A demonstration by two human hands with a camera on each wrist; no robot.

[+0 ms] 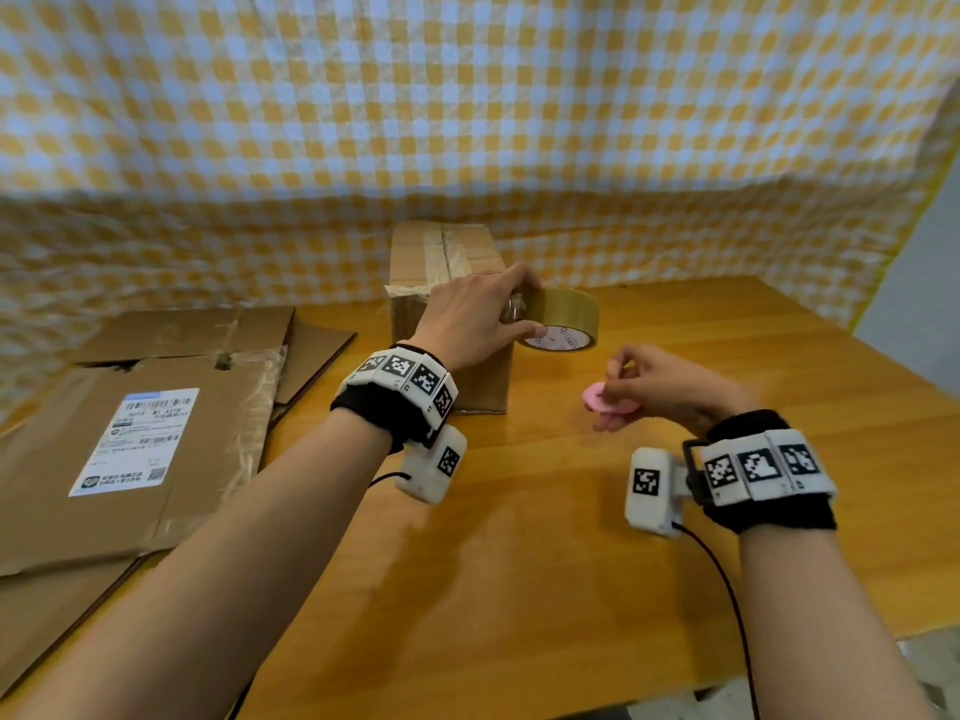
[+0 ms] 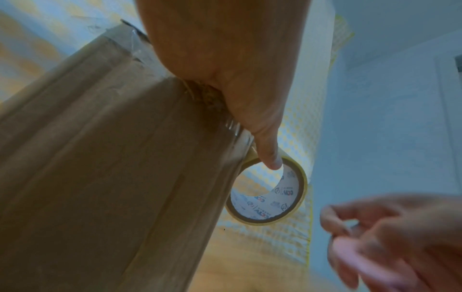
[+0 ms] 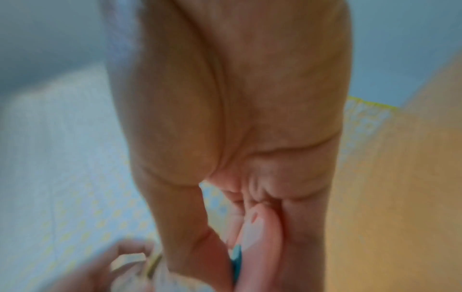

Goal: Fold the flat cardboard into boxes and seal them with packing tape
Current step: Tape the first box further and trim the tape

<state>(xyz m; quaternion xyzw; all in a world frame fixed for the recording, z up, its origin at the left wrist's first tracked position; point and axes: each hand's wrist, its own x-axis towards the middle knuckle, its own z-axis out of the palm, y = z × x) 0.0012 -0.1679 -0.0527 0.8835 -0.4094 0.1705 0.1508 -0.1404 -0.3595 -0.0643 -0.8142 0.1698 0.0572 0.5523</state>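
A folded cardboard box (image 1: 447, 272) stands on the wooden table (image 1: 519, 589), with tape along its top seam. My left hand (image 1: 483, 314) grips a roll of clear-brown packing tape (image 1: 563, 319) at the box's right front corner, thumb in the core. In the left wrist view the tape roll (image 2: 268, 191) hangs beside the box (image 2: 100, 158), a strip running onto the box edge. My right hand (image 1: 670, 387) holds a small pink object (image 1: 605, 400) just right of the box; in the blurred right wrist view this pink object (image 3: 260, 247) shows a blue edge.
Flattened cardboard sheets (image 1: 130, 449), one with a white shipping label (image 1: 132, 441), lie on the table's left side. A yellow-and-white checked cloth (image 1: 467, 122) hangs behind. The table's right edge (image 1: 914, 366) is near the right hand.
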